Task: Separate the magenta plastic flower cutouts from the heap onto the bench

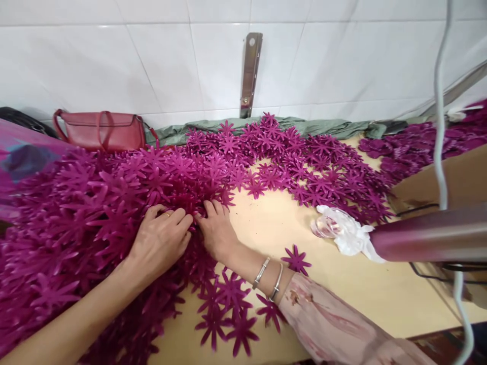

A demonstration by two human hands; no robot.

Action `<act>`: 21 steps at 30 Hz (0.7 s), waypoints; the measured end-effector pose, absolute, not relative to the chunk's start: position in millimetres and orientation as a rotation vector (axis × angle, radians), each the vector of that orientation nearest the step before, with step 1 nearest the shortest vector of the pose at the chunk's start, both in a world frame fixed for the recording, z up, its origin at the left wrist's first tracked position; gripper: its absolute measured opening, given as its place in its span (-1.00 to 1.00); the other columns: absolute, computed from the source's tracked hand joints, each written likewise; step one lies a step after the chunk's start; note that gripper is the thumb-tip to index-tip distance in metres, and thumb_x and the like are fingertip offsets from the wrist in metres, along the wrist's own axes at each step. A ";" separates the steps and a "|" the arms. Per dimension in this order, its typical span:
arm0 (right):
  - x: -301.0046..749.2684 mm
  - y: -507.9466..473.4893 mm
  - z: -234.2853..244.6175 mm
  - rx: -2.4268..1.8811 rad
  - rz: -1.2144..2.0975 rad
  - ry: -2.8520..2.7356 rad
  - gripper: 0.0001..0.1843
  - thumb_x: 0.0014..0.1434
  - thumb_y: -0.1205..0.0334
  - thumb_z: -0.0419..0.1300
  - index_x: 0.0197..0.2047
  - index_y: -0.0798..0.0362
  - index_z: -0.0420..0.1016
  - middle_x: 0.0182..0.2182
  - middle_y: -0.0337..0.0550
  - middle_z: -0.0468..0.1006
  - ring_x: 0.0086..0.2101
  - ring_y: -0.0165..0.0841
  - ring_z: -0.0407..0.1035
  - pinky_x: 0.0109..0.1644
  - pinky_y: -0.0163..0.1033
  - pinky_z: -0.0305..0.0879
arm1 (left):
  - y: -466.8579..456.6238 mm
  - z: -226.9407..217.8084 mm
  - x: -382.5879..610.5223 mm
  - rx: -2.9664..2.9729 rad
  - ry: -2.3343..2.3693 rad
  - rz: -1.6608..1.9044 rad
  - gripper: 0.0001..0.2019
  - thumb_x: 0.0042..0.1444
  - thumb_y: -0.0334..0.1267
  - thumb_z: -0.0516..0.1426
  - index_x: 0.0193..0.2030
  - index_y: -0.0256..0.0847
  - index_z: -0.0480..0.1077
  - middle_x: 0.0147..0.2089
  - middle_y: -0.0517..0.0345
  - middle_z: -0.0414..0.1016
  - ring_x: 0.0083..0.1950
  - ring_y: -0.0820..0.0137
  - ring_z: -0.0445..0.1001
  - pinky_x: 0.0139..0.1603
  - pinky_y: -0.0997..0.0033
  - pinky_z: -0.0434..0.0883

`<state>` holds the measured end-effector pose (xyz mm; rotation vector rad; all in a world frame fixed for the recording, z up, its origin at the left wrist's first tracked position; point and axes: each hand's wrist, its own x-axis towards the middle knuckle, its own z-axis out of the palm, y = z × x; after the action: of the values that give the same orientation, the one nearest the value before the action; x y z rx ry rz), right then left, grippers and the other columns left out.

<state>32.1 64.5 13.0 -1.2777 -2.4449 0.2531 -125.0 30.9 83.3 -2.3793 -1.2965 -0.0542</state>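
A big heap of magenta star-shaped fabric flowers (87, 213) covers the left of the pale table (342, 294). My left hand (160, 241), with a ring on one finger, rests on the heap's edge, fingers curled into the flowers. My right hand (216, 228), two bangles at the wrist, meets it fingertip to fingertip, fingers bent and pressed into the same pile. What either hand pinches is hidden among the petals. A few loose flowers (228, 309) lie under my right forearm, and a single flower (297, 259) lies beside the wrist.
More flowers spread in a band (304, 162) across the back to the right. A red handbag (101, 129) stands against the tiled wall. A crumpled clear plastic bag (342, 230) lies mid-right. A metal bar (429, 235) and a cardboard box (449, 177) stand at the right.
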 end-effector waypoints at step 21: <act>65.2 16.3 43.3 -0.946 0.443 -2.643 -0.56 0.47 0.08 0.13 0.35 -0.10 0.40 0.32 0.08 0.41 0.39 0.03 0.15 0.40 0.29 0.24 | 53.3 60.3 -192.7 -2.548 -1.345 -0.096 -0.48 0.30 -0.54 0.00 0.23 0.06 0.52 0.36 0.06 0.52 0.38 0.03 0.41 0.27 -0.17 0.32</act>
<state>65.2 16.3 43.3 -0.9465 -2.6433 0.4432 -192.7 53.3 60.3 -2.5476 -1.3446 -0.0957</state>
